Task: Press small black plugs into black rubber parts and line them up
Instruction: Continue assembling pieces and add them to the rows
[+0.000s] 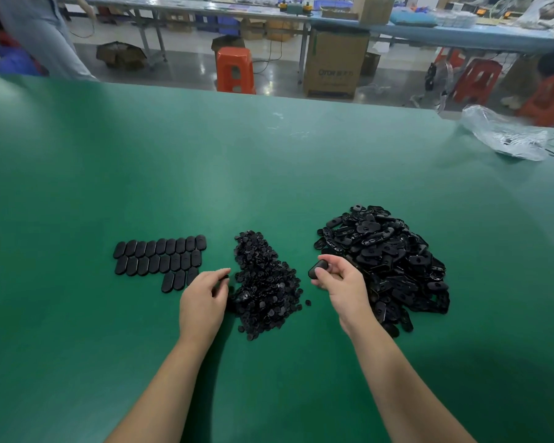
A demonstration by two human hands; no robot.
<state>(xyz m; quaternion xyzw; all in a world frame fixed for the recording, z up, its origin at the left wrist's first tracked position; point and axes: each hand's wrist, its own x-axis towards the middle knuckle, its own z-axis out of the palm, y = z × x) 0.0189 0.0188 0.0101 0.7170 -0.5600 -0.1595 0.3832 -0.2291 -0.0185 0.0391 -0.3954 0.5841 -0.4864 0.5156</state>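
The right hand [338,279] holds one black oval rubber part [318,270], pinched between the thumb and the first fingers. The part is lifted just above the green table mat [269,161], in the gap between the two heaps. Its long axis seems to run from lower left to upper right, so that its lower end points toward the left hand; which face is turned up cannot be told from this view.

The left hand [203,297] has its fingers curled at the left edge of the heap of small black round plugs [264,282]. Something small and dark shows at the fingertips [225,274], probably one plug, but the view is too small to be sure.

The next move probably depends on one relation: the held part lies to the right of the left hand, at about the same depth, with only the plug heap between them. The left hand is the nearer one to the plugs, so it should bring the plug to the part.

The large heap of loose black rubber parts [384,260] lies just behind the right hand. The finished black oval parts stand in three rows [160,260] to the left, side by side, their long axes pointing away from the person. The third row is short, and its right end lies just beside the left hand.
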